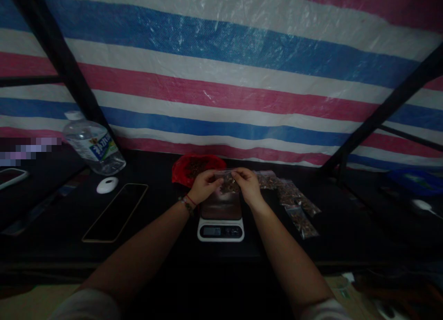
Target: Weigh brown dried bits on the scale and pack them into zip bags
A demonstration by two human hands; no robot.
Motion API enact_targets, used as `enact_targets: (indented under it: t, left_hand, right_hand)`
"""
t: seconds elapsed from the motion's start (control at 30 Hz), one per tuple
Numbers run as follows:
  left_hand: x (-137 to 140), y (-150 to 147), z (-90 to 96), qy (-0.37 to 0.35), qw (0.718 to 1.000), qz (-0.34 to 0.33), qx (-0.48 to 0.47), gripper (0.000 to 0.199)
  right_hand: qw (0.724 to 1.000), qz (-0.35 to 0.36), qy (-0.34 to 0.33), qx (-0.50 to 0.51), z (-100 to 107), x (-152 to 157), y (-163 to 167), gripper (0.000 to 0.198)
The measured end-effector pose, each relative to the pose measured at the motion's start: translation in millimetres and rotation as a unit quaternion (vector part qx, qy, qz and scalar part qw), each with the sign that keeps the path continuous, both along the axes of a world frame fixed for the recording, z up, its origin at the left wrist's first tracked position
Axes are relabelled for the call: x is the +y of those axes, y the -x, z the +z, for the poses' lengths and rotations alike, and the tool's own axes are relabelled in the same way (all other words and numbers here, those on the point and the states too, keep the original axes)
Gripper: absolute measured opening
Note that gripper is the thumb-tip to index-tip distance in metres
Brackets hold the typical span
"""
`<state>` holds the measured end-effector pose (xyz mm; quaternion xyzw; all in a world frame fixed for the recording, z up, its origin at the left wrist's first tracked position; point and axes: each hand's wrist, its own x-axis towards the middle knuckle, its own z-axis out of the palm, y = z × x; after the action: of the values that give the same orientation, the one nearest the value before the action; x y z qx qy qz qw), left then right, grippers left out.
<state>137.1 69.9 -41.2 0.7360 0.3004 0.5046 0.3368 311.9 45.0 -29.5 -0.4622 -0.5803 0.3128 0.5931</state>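
Between my two hands hangs a clear zip bag [229, 183] with brown dried bits in it. My left hand [205, 185] pinches its left top corner, and my right hand [248, 185] grips the right top corner. The bag is above the back of a white kitchen scale [221, 237] with a brown plate and a small lit display. Behind my left hand sits a red plastic bag [180, 171], open at the top, holding more of the brown bits. Several filled zip bags [302, 222] lie to the right of my right hand, some overlapping.
On the left of the black table [166, 250] lie a large phone [116, 213] and a white oval object [107, 185]. A big clear bottle [95, 144] stands behind them. Dark frame bars [374, 112] and a striped sheet [221, 89] bound the back.
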Motion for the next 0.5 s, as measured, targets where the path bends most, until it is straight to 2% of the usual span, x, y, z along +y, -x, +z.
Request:
enact_targets:
  t: [0.13,0.37,0.5]
  left_hand:
    - [-1,1,5.3,0.021,0.999,0.028,-0.020,0.028]
    - [-6,-3,9.5,0.062,0.991,0.041,-0.111,0.026]
    - [-6,-2,12.8,0.076,0.990,0.046,-0.109,0.025]
  right_hand:
    - [1.000,0.006,0.000,-0.022,-2,-1,1,0.023]
    - [0.998,-0.038,-0.037,-0.036,3,-7,5,0.019]
    - [0.998,-0.041,-0.046,-0.030,5,-10,7,0.019]
